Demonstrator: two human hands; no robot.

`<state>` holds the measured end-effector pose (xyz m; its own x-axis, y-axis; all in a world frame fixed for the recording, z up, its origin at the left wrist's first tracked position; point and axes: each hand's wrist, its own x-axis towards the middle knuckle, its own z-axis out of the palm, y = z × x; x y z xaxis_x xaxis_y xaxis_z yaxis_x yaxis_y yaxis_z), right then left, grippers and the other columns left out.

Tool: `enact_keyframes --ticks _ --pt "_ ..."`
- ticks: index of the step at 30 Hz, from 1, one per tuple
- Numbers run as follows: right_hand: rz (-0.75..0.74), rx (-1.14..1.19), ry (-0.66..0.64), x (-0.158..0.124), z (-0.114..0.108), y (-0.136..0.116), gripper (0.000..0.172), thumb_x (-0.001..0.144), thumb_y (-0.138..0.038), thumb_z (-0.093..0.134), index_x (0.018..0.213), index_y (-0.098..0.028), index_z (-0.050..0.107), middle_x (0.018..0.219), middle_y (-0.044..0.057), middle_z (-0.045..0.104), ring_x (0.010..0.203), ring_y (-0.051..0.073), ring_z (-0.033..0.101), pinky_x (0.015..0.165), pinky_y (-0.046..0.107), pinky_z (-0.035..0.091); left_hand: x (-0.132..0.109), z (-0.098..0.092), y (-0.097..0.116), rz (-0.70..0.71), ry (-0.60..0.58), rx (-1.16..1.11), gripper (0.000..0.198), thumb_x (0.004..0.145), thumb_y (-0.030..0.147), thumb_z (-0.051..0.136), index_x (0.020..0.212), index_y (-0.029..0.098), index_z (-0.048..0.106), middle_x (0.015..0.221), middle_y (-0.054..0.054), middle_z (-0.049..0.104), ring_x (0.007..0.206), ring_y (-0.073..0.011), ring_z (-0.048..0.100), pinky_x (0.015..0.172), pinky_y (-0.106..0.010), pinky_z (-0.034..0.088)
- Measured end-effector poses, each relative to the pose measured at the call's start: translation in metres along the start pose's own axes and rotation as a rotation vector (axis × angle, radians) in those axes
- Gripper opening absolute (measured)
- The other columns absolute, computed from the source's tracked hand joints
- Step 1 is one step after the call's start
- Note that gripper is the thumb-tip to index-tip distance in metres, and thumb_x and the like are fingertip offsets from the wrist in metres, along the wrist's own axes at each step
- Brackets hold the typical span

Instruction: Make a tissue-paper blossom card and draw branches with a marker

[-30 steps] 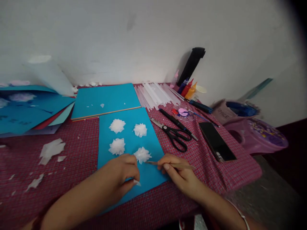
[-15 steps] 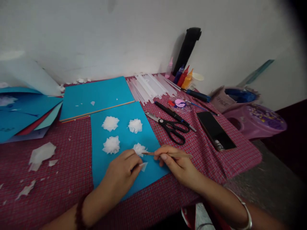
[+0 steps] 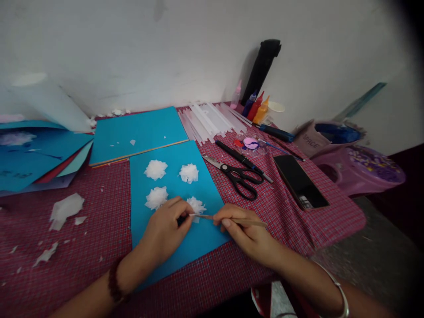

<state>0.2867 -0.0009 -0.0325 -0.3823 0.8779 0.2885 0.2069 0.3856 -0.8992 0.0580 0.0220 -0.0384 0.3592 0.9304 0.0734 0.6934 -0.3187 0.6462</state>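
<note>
My right hand [image 3: 247, 229] grips a thin wooden stick [image 3: 250, 221], which points left across the blue sheet [image 3: 179, 256]. The stick's far tip meets the closed fingertips of my left hand [image 3: 170, 225]. Those fingers pinch a small piece of white tissue paper [image 3: 195, 219], mostly hidden by the stick and fingers. Just beyond them a ruffled white paper puff [image 3: 196, 204] sits on the sheet. Further puffs lie on it: one at upper left [image 3: 155, 169], one at upper right [image 3: 188, 172], and one [image 3: 157, 197] partly behind my left hand.
Black-handled scissors [image 3: 241, 179], a black pen [image 3: 236, 155] and a phone [image 3: 300, 182] lie on the right. Glue-gun-like white sticks [image 3: 212, 120], paint bottles [image 3: 256, 108] and another blue board [image 3: 139, 134] stand behind. Torn paper [image 3: 66, 211] lies left.
The stick's tip has come down from the lower-right puff to my left fingertips and the tissue piece. My left hand has risen slightly. The whole view has shifted a little.
</note>
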Motion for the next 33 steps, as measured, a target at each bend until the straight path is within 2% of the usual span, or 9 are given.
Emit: enact_keyframes --ticks 6,11,15,21,23,27,30,33 --pt "-0.02 -0.01 0.001 0.002 0.001 -0.003 0.022 0.098 -0.018 0.047 0.099 -0.021 0.069 0.085 0.003 0.069 0.075 0.014 0.064 0.07 0.029 0.054 -0.003 -0.002 0.004 -0.018 -0.01 -0.017 0.008 0.08 0.022 0.049 0.082 0.021 0.057 0.078 -0.001 0.056 0.074 -0.017 0.054 0.066 -0.031 0.043" --pt "-0.052 -0.067 -0.04 0.001 0.001 0.001 0.021 0.099 -0.019 0.047 0.105 -0.022 0.068 0.089 0.004 0.07 0.08 0.015 0.066 0.072 0.029 0.055 -0.005 -0.004 0.005 -0.09 0.025 -0.032 0.004 0.077 0.025 0.045 0.075 0.022 0.044 0.069 0.002 0.051 0.063 -0.0149 0.049 0.058 -0.03 0.039" --pt "-0.129 -0.167 -0.102 -0.001 0.002 0.005 0.024 0.102 -0.023 0.044 0.109 -0.023 0.066 0.094 0.005 0.07 0.084 0.015 0.066 0.07 0.027 0.056 -0.005 -0.006 0.005 -0.118 0.03 -0.055 0.005 0.073 0.026 0.044 0.072 0.022 0.04 0.066 0.003 0.047 0.059 -0.0135 0.045 0.056 -0.029 0.036" --pt "-0.227 -0.352 -0.176 -0.006 0.002 0.001 0.027 0.103 -0.023 0.04 0.108 -0.021 0.066 0.096 0.009 0.07 0.079 0.018 0.066 0.067 0.031 0.055 -0.005 -0.008 0.005 -0.135 0.023 -0.104 0.006 0.07 0.026 0.044 0.071 0.023 0.039 0.065 0.003 0.045 0.059 -0.0129 0.042 0.056 -0.028 0.034" --pt "-0.181 -0.252 -0.096 -0.007 0.001 0.001 0.024 0.102 -0.022 0.043 0.108 -0.022 0.066 0.092 0.008 0.07 0.078 0.018 0.066 0.067 0.031 0.055 -0.003 -0.009 0.004 -0.138 0.019 -0.135 0.005 0.071 0.026 0.043 0.071 0.022 0.04 0.066 0.003 0.045 0.059 -0.013 0.042 0.055 -0.028 0.034" --pt "0.154 0.173 0.218 -0.007 -0.003 0.01 0.021 0.101 -0.029 0.047 0.096 -0.024 0.066 0.077 0.001 0.069 0.062 0.013 0.064 0.06 0.026 0.054 0.004 -0.013 -0.001 -0.125 0.01 -0.223 0.004 0.073 0.026 0.042 0.072 0.023 0.04 0.063 0.004 0.043 0.056 -0.012 0.042 0.051 -0.025 0.036" --pt "0.299 0.342 0.259 -0.006 -0.005 0.014 0.023 0.098 -0.039 0.052 0.09 -0.022 0.067 0.069 0.001 0.069 0.054 0.014 0.062 0.053 0.025 0.053 -0.003 -0.021 0.0 -0.11 0.008 -0.251 0.004 0.078 0.024 0.04 0.076 0.022 0.043 0.064 0.003 0.046 0.057 -0.0115 0.046 0.051 -0.023 0.041" --pt "0.328 0.224 0.264 -0.01 -0.007 0.015 0.026 0.094 -0.043 0.058 0.085 -0.022 0.07 0.067 0.003 0.069 0.055 0.017 0.063 0.052 0.028 0.054 -0.027 -0.041 0.002 -0.083 -0.006 -0.19 0.01 0.082 0.018 0.041 0.08 0.02 0.051 0.074 0.001 0.056 0.067 -0.0121 0.054 0.061 -0.024 0.046"
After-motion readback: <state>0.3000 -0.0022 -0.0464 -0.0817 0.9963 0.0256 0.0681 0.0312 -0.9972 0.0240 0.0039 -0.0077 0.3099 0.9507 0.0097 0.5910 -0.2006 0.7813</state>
